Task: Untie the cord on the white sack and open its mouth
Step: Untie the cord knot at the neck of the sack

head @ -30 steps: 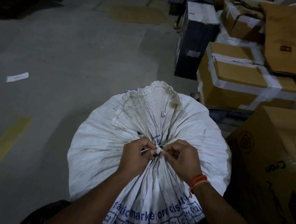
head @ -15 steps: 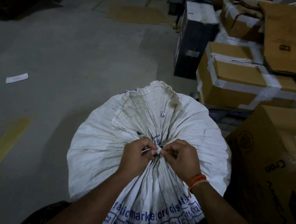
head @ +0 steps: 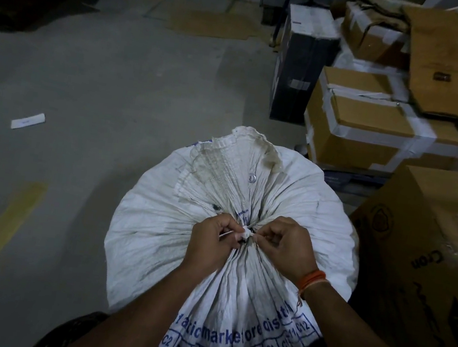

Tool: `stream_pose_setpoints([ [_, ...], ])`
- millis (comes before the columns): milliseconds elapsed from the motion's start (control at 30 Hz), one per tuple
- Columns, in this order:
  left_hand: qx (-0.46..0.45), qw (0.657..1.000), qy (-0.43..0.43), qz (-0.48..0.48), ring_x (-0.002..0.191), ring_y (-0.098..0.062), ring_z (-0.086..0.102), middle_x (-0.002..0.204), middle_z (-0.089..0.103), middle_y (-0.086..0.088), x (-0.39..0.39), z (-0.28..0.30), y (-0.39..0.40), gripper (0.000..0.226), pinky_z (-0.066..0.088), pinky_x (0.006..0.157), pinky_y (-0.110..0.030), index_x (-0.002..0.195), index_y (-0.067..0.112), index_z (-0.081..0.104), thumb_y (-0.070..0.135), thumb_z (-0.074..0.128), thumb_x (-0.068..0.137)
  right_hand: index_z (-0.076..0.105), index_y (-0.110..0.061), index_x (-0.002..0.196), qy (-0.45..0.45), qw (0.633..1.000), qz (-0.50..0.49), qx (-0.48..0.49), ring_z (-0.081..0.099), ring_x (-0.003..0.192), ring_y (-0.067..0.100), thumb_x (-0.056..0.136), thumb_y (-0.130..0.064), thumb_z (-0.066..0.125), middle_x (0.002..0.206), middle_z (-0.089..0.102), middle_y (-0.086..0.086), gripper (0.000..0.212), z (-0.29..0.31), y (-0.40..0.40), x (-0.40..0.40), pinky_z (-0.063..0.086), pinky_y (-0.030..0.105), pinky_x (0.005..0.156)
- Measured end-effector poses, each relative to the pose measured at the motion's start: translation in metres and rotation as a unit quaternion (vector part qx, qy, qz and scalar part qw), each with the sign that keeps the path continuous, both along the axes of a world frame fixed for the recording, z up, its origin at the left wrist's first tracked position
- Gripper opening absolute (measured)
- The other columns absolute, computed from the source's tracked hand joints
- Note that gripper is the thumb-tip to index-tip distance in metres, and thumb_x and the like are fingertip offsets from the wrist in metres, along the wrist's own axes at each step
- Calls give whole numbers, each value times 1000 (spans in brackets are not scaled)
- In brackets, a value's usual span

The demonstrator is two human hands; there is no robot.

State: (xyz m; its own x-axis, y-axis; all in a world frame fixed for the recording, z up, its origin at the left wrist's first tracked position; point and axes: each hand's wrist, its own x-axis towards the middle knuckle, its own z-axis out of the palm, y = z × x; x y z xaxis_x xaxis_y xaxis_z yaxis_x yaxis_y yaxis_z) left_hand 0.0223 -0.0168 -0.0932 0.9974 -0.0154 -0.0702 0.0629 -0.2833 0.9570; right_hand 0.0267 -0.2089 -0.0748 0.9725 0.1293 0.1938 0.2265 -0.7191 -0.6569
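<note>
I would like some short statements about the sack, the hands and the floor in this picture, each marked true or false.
1. Both hands pinch the white cord knot on the white woven sack. True.
2. The sack's mouth is already open. False: it is gathered shut.
3. The right hand has an orange thread band on its wrist. True.
4. The left hand wears a glove. False: it is bare.
5. A white paper slip lies on the grey concrete floor. True.

Bare floor (head: 111, 85) is lying open left of and beyond the white sack (head: 157, 222); only a paper slip (head: 28, 120) there. Stacked cardboard boxes (head: 373, 128) are crowding the sack's right side, blocking approach.
</note>
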Motion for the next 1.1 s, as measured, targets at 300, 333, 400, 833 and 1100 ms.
stream_pose_setpoints([
  [300, 8, 1000, -6, -9, 69, -23, 76, 77, 76, -2, -2, -2, -2, 15, 65, 77, -45, 82, 13, 75, 0, 74, 90, 73, -23, 72, -1, 1000, 9, -12, 54, 74, -1, 75, -21, 85, 72, 61, -16, 12, -3, 1, -1, 40, 11, 66],
  [333, 13, 1000, -8, -13, 69, -22, 75, 78, 76, -1, -2, -2, -2, 15, 64, 77, -43, 82, 12, 75, -1, 74, 90, 73, -24, 72, 0, 1000, 11, -15, 52, 74, -3, 75, -20, 85, 71, 59, -18, 13, -3, 3, -1, 38, 8, 66],
  [400, 22, 1000, -11, -15, 70, -22, 75, 79, 77, -1, -3, -1, -2, 15, 64, 75, -37, 83, 11, 75, -1, 73, 91, 73, -24, 72, 0, 1000, 12, -15, 51, 74, -1, 75, -20, 85, 70, 56, -20, 13, -5, 4, -1, 36, 7, 67],
  [833, 14, 1000, -17, 1, 70, -23, 76, 80, 78, -2, 0, -3, -2, 21, 65, 76, -48, 80, 18, 74, -1, 73, 90, 75, -23, 75, 11, 1000, 25, 7, 58, 77, 0, 71, -19, 85, 75, 65, -12, 11, 7, -9, -1, 43, 10, 67],
  [1100, 10, 1000, -9, 6, 68, -23, 76, 77, 77, -5, 0, -1, -1, 17, 64, 77, -50, 80, 15, 73, 1, 74, 90, 73, -21, 72, -1, 1000, 19, -5, 54, 76, -2, 73, -18, 85, 71, 61, -14, 12, 7, -4, -1, 41, 10, 67],
])
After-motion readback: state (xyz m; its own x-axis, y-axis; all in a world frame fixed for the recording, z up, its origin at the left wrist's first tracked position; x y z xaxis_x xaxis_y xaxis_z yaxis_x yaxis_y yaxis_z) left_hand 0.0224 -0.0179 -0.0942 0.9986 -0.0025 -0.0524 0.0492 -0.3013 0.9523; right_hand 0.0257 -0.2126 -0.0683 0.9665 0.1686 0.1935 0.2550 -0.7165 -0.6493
